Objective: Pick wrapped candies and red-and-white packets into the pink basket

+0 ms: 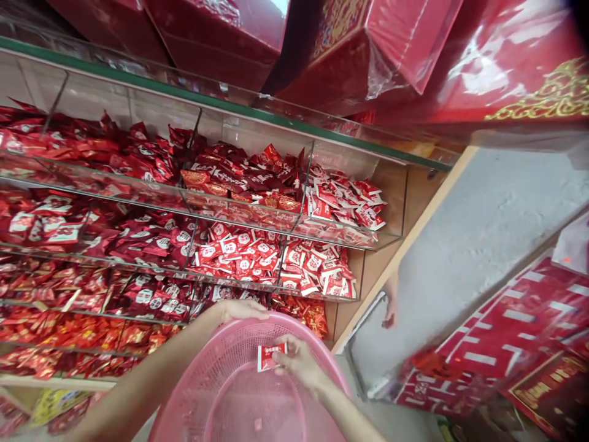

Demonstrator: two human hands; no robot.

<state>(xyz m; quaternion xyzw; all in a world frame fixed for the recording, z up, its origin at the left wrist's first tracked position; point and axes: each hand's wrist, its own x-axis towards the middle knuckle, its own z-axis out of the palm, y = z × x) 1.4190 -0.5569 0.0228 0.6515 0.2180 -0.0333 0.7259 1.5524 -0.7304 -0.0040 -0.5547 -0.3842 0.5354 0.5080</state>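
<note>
A pink plastic basket with a perforated wall is below the shelves. My left hand is closed over its far rim. Above the inside of the basket, my right hand pinches a small red-and-white candy packet between thumb and fingers. White printing shows on the packet, too small to read. Similar red-and-white packets lie heaped in the shelf compartment just beyond the basket. A small pale spot shows on the basket floor; I cannot tell what it is.
Clear-walled shelves hold several compartments of red and orange packets. Large red boxes stand on the glass shelf above. At right are a grey wall and red packages with white marks.
</note>
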